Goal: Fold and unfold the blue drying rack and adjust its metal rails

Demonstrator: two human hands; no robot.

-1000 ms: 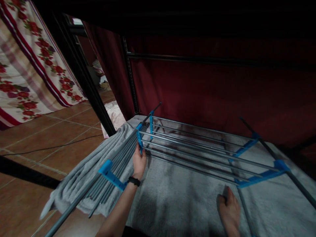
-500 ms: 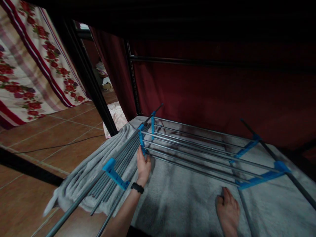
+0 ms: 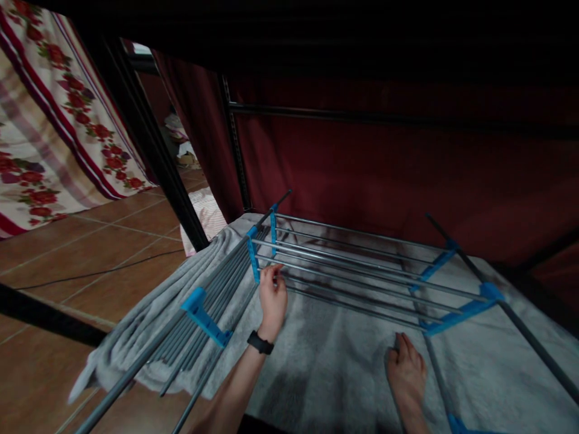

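In the head view, we see our left hand [image 3: 273, 301] at the lower rods near the left end of the grey metal rack with blue plastic brackets [image 3: 353, 265], its fingertips bent together, though we cannot tell whether they grip a rod. Our right hand [image 3: 407, 369], thumb slightly apart from the fingers, is low over the fluffy grey blanket [image 3: 325, 355], near the rack's right near bracket, and the rack stands on that blanket before the dark red curtain [image 3: 362, 169].

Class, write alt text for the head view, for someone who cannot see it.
A blue-and-grey rack is spread on a grey blanket. A person's left hand is by the left end of its middle rods; the right hand is near their right end. Dark red fabric hangs behind.
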